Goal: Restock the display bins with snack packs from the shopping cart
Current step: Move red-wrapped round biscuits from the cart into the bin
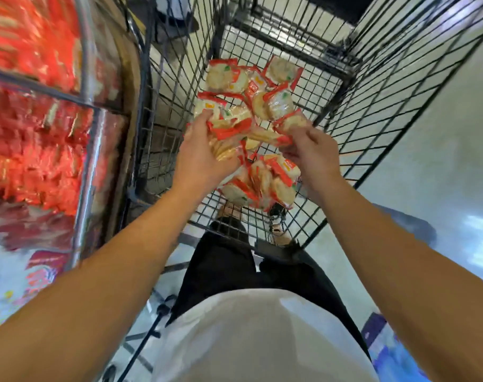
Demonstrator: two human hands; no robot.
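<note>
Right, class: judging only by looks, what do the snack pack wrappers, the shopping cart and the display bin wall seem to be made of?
Snack packs: thin glossy plastic film, clear enough to show the pale crackers inside, with red printed edges.
Shopping cart: dark metal wire grid, apparently painted or coated.
Display bin: probably clear rigid plastic, with glare and red packs showing through; blur leaves this open.

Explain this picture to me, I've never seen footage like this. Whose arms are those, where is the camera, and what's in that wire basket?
There is no machine here. The one picture comes from a camera worn on a person's head, looking down at their own bare arms. The left hand and right hand each grip snack packs inside a wire shopping cart. More packs lie loose on the cart's floor. At the left, blurred, stand display bins filled with red packs.
</note>
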